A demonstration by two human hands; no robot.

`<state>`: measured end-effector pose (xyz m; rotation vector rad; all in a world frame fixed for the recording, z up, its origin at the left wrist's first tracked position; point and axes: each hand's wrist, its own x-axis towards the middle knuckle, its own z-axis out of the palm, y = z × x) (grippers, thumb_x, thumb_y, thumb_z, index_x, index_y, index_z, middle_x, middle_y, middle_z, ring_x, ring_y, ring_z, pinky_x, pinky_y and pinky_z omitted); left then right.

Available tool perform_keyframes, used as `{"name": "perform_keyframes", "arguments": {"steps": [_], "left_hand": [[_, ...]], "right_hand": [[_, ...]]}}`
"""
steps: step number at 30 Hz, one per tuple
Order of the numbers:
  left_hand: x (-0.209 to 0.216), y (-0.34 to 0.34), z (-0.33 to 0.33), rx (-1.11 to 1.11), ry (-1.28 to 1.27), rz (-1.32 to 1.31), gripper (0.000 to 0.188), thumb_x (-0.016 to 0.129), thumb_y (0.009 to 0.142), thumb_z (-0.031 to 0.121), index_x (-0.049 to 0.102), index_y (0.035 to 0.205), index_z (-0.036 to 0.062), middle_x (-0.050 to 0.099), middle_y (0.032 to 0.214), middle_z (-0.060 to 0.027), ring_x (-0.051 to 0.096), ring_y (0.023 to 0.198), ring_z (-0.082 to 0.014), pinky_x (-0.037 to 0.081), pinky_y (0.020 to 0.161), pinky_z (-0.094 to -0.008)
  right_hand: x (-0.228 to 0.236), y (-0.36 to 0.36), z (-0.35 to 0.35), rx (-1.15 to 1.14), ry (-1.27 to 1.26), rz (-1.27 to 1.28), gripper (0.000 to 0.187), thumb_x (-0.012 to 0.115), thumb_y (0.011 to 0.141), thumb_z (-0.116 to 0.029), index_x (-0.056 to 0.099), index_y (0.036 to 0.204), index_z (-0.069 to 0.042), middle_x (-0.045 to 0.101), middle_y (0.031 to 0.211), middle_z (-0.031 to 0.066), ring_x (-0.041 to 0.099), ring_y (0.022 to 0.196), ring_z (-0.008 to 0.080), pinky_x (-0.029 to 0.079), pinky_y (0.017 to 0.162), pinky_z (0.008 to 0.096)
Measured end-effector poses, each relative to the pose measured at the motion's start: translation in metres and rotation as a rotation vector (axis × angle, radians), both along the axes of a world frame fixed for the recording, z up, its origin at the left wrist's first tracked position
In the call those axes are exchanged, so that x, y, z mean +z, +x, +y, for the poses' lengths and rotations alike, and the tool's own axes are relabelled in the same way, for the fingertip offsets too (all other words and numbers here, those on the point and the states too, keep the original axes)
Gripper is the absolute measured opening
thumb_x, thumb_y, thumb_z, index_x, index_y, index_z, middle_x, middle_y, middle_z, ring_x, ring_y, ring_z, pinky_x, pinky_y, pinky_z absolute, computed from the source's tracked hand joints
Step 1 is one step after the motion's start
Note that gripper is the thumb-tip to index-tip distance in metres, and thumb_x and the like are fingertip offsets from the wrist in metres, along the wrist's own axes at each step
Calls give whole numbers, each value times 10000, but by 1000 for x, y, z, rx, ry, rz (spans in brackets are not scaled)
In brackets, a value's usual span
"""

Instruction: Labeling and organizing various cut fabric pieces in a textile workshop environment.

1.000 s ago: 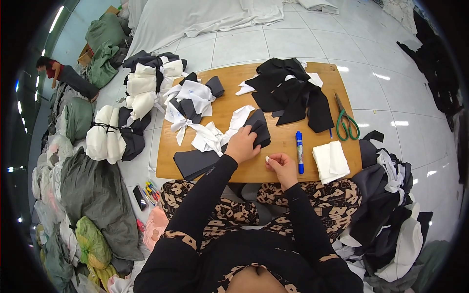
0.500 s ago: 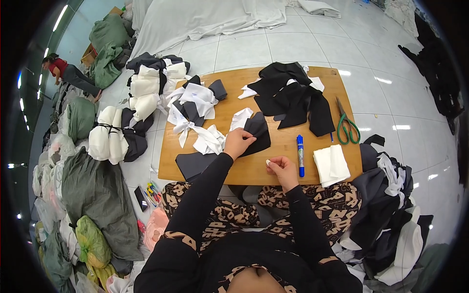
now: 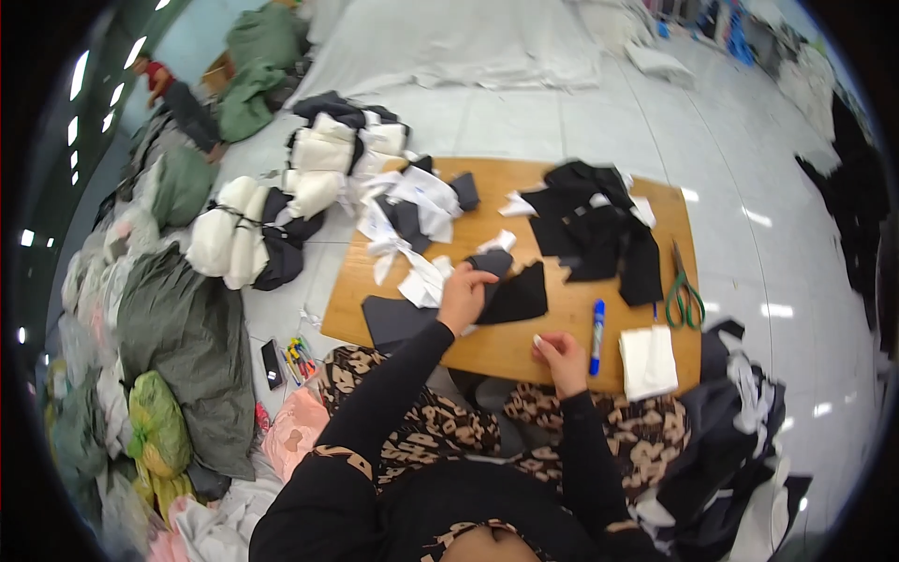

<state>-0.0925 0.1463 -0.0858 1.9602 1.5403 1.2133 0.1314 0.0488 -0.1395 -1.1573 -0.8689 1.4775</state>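
2 hands (image 3: 462, 300), dk cloth (image 3: 520, 298), 1 mkr (image 3: 596, 339)

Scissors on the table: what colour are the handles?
The handles are green, shown in the head view.

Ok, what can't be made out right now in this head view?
All in the head view:
- Small white thing in the right hand: too small and blurred to identify.
- Part of the dark grey cloth in the left hand: covered by that hand.
- Blue marker's fine print: blurred.
- Lower layers of the black cloth pile: hidden by upper ones.
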Motion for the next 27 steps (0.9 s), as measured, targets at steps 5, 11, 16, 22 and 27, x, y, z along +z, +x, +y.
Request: {"name": "perform_keyframes", "arguments": {"steps": [5,11,16,22,27], "left_hand": [[3,-8,-31,-73,-118,128,642,691,745,94,487,1354,121,426,1339,-262,452,1231,-424,412,1028,-398],[-4,-10,-49,106,1,60,584,655,772,71,511,1335,126,483,1269,-216,548,1099,-408,492,894,-411],[4,-18,-56,160,127,22,654,673,755,64,479,1374,143,513,1163,-204,578,991,-386,502,832,-406],[-9,-34,-49,60,-71,-213,507,635,793,35,583,1282,160,482,830,-128,547,747,-305,466,674,-362],[-31,-28,-44,66,-73,-101,223,591,842,68,714,1018,124,529,853,-148,588,821,-335,484,703,-402]], "right_hand": [[4,-3,-8,-88,27,-165,91,647,890,-57,603,955,-12,653,836,46,636,718,119,535,671,240],[44,-89,48,-227,375,99,84,628,895,-10,597,971,7,633,867,42,612,765,96,518,738,226],[-5,-111,70,-233,187,120,111,632,893,-10,585,993,-1,633,934,67,635,850,149,546,778,264],[-14,-92,75,-159,106,353,95,613,897,11,578,984,4,630,980,87,641,912,189,543,863,310],[-15,-95,72,-146,120,222,114,634,890,-1,583,991,0,639,969,89,644,915,180,535,867,298]]}}
